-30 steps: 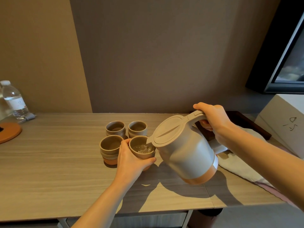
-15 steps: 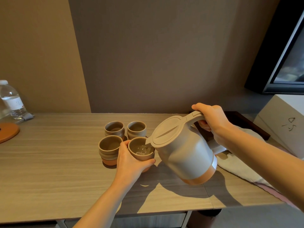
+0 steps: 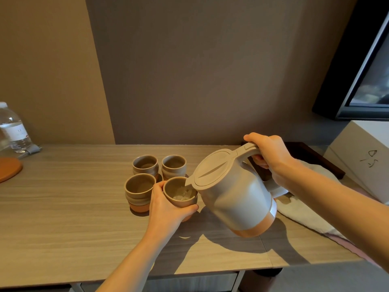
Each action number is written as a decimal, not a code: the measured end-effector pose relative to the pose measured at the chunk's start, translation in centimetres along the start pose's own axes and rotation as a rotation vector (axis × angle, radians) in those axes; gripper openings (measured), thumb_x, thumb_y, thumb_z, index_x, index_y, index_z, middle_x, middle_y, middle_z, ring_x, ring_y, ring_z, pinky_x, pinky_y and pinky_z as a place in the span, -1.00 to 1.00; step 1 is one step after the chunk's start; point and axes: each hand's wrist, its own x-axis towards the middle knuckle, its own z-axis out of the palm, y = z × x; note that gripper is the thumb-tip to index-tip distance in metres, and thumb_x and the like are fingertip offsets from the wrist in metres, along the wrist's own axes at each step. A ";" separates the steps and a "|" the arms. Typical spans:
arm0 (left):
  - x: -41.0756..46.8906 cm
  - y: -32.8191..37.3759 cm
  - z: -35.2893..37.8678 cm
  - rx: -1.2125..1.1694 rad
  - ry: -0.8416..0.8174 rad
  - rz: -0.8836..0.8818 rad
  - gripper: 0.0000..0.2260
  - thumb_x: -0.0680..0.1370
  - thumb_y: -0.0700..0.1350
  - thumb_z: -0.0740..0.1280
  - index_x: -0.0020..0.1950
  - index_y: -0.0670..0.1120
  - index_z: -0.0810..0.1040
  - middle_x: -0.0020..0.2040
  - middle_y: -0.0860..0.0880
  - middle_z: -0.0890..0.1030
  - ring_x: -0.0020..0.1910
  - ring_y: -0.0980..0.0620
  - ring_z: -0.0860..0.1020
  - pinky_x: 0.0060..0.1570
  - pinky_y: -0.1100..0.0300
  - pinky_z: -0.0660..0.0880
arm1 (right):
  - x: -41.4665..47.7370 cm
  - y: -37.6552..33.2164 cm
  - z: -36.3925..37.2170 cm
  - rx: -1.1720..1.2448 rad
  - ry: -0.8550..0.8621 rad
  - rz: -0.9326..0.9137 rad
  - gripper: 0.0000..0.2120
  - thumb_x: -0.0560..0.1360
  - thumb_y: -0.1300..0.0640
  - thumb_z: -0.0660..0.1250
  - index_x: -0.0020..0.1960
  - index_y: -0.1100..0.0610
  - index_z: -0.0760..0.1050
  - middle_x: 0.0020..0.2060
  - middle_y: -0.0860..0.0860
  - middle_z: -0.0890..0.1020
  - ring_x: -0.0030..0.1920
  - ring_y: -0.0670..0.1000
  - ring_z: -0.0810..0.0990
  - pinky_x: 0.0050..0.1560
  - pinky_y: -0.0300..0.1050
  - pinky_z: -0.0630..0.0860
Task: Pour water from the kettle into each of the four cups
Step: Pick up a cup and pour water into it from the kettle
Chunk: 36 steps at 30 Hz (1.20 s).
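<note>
L hand (image 3: 166,207) sits nearest, wrapped round the front-right cup (image 3: 180,193), thumb on its near side, fingers on the far-left wall; cup rests on the counter (image 3: 63,218). Water shows in the cup bottom, rippled. Just right of that hand, kettle (image 3: 233,194) hangs tilted above the counter, spout over the cup's right rim, lid shut, orange band at its base lifted clear. R hand (image 3: 268,157) is closed on the kettle handle, up & right of the L hand, forearm running off to the right edge.

Left of the L hand, touching-close: front-left cup (image 3: 139,191). Beyond the L hand: back-left cup (image 3: 145,166) & back-right cup (image 3: 173,166), side by side; can't tell their water level. Behind the R forearm, white cloth (image 3: 301,216) on the counter, dark tray (image 3: 311,159) further back, white box (image 3: 362,152) beyond. Far left of the L hand: orange round mat (image 3: 8,169) & water bottle (image 3: 13,129) by the wall.

Vs 0.5 s ago: grips on cup & kettle unchanged, kettle tilt abt the same, spout still over the same cup, pour ongoing. Cups haven't shifted.
</note>
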 end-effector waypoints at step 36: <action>1.0 0.1 0.6 -0.022 0.013 0.016 -0.17 0.12 0.02 0.67 0.21 0.14 0.23 0.12 0.14 0.42 0.12 0.14 0.40 0.02 0.26 0.41 | 1.5 3.1 -0.1 0.148 0.052 0.084 -0.73 0.51 -0.02 0.32 -0.14 0.20 0.55 -0.32 0.07 0.55 -0.36 -0.06 0.43 -0.26 -0.20 0.38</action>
